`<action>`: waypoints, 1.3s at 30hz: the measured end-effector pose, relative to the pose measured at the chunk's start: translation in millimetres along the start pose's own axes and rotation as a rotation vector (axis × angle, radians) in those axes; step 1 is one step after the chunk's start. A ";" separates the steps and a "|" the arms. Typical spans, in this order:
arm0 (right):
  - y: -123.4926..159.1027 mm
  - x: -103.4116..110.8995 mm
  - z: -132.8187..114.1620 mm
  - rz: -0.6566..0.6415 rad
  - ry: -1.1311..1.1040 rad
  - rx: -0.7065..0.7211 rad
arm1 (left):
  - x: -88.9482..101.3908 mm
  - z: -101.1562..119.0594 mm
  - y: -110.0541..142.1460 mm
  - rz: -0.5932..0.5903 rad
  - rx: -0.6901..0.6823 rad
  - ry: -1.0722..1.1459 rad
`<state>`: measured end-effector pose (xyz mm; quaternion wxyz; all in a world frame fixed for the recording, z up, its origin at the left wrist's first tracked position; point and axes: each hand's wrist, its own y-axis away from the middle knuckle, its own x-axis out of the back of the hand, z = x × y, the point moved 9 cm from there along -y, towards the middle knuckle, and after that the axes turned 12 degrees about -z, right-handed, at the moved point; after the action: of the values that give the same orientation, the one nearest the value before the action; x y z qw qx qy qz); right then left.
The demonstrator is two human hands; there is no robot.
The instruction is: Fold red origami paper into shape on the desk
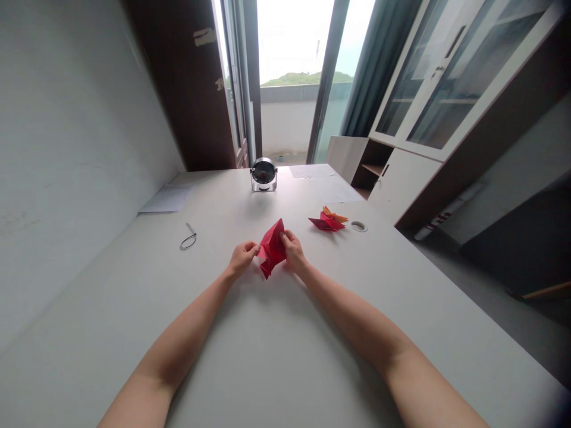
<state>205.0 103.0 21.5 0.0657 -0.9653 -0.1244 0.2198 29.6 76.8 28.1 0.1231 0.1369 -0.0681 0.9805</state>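
Observation:
A folded piece of red paper is held just above the white table between both hands. My left hand pinches its left edge with curled fingers. My right hand grips its right side, thumb on the paper. The paper's pointed tip stands upward and its lower corner points toward me. Both forearms reach in from the bottom of the view.
Finished folded red and orange paper pieces lie to the right, beside a white ring. A small round desk fan stands at the far edge. A looped cord and a paper sheet lie left. Cabinets stand right.

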 end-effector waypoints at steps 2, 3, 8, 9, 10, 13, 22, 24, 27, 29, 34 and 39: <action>-0.6 2.0 -0.2 0.002 0.015 0.004 | 0.2 0.1 -0.6 -0.007 -0.008 0.040; -1.0 3.3 -0.2 0.006 0.026 0.006 | 0.7 0.5 -0.7 -0.005 -0.008 0.047; -3.1 9.1 -1.0 0.033 0.053 0.022 | -2.2 3.5 -2.2 -0.041 -0.011 0.014; -3.2 9.7 -1.1 0.038 0.050 0.025 | -3.2 3.6 -2.5 -0.047 -0.011 -0.001; -3.3 9.8 -1.5 0.041 0.046 0.030 | -3.7 3.4 -2.5 -0.045 -0.008 -0.013; -2.8 7.8 -1.8 0.035 0.031 0.037 | -6.2 2.2 -2.2 -0.038 -0.006 0.015; -5.8 14.7 -4.9 0.060 0.050 0.054 | 4.0 -3.5 -3.8 0.021 -0.026 0.179; -7.7 21.9 -5.6 0.096 0.047 0.053 | 20.7 -11.8 -2.6 0.130 0.003 0.161; -10.3 29.0 -4.2 0.123 0.048 0.039 | 43.5 -18.9 2.6 0.279 0.023 0.039; -11.7 28.8 -1.8 0.109 0.052 0.021 | 50.2 -20.8 5.0 0.317 0.033 -0.050; -11.8 21.9 -2.1 0.059 0.093 0.015 | 52.5 -26.5 4.3 0.344 0.076 -0.110; -8.8 9.8 -3.1 -0.007 0.036 -0.031 | 39.8 -32.4 -5.0 0.235 0.129 0.065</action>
<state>213.1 113.9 21.8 0.0538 -0.9696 -0.1298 0.2002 -14.3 95.9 9.0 0.0007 0.1036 -0.0165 0.9945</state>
